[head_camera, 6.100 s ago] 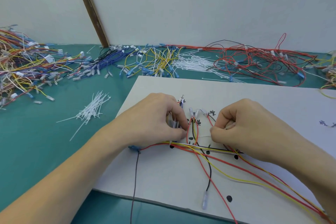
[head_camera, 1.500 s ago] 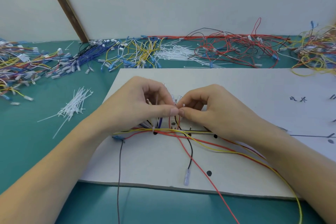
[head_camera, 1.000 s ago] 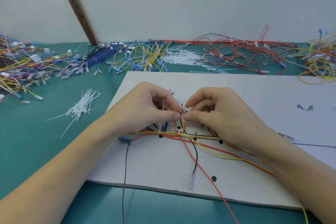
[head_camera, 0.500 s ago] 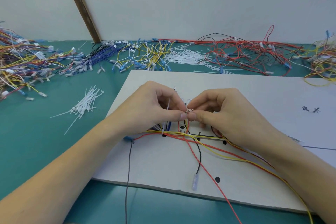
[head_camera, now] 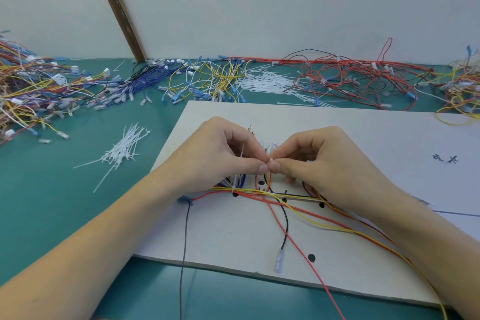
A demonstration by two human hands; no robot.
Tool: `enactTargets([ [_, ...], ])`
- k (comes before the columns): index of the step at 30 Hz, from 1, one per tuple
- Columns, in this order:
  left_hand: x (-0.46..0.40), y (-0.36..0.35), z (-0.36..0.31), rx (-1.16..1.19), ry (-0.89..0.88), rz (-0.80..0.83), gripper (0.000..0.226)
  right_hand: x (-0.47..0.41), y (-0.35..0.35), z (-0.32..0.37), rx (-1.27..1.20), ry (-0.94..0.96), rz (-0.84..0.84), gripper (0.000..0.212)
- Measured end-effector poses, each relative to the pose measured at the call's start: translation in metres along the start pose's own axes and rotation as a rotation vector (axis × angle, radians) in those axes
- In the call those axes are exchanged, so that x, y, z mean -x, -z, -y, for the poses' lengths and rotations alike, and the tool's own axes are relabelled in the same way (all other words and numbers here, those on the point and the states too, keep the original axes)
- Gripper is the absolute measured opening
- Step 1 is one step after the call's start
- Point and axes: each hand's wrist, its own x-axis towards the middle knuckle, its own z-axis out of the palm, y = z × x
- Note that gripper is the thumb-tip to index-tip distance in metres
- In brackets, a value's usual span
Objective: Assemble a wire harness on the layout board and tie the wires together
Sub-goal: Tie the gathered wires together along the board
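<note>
A white layout board [head_camera: 363, 135] with black dots lies on the green table. Red, yellow and black wires [head_camera: 293, 209] run across it in a bundle and fan out toward the lower right. My left hand [head_camera: 220, 156] and my right hand [head_camera: 324, 161] meet fingertip to fingertip above the bundle, both pinching a small white cable tie [head_camera: 270, 162] around a red and black wire loop. A second white tie [head_camera: 237, 171] stands upright under my left hand. A black wire ends in a clear terminal [head_camera: 278, 262] near the board's front edge.
A loose heap of white cable ties [head_camera: 122, 153] lies left of the board. Piles of coloured wires line the back: mixed [head_camera: 31, 93] at left, blue [head_camera: 145, 78], yellow [head_camera: 215, 80], more white ties [head_camera: 270, 83], red [head_camera: 358, 80]. A wooden strip [head_camera: 117, 8] leans on the wall.
My hands, apart six seconds ago, have come together at the loop of wires and stay pinched there. The view has shifted slightly; the wires on the board lie as before.
</note>
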Motion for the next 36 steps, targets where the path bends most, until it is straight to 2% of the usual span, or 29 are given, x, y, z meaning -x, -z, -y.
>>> enactTargets([
  [26, 0.0003, -0.0004, 0.001, 0.01, -0.018, 0.0, 0.006, -0.0006, 0.0001, -0.0017, -0.001, -0.006, 0.024, 0.008],
  [36, 0.0001, -0.0017, 0.0023, 0.012, -0.021, 0.006, 0.006, -0.0013, -0.0003, -0.0023, -0.072, -0.028, 0.026, 0.006],
])
